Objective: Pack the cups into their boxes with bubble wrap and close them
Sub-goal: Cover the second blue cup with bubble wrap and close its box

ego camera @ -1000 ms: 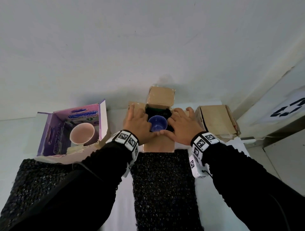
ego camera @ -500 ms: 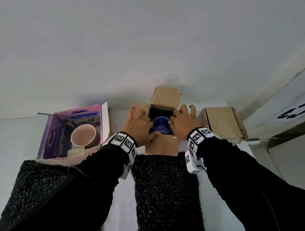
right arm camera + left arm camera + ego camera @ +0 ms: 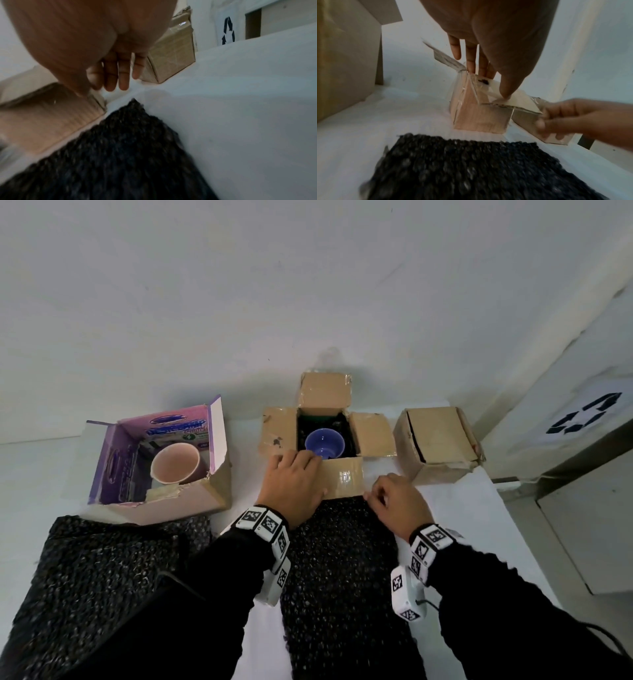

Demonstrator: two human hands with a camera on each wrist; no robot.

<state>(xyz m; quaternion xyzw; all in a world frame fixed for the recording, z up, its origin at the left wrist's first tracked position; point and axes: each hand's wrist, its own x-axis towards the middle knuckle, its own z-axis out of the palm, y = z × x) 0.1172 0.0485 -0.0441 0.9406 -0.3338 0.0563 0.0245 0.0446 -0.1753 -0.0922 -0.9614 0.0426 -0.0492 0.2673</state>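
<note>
— Fingers of the left hand (image 3: 294, 487) lay straight and close together on the near flap (image 3: 342, 475) of the open cardboard box (image 3: 279, 433), did they?

— They did; the left wrist view added that the thumb pressed down on that flap's edge. The right hand (image 3: 399, 503) had curled fingers at the flap's near right corner. Seen from the head, it looked like a pinch, though the right wrist view was too blurred to confirm it.

— And the blue cup (image 3: 324, 443)?

— It sat upright inside the box, on dark lining; only the head view looked in. That view also showed a pink cup (image 3: 174, 463) in the purple box (image 3: 120, 460) to the left, and a closed cardboard box (image 3: 436, 440) to the right.

— The bubble wrap (image 3: 342, 577)?

— One black sheet lay just before the open box, between the forearms; another sheet (image 3: 102, 563) lay before the purple box.
</note>
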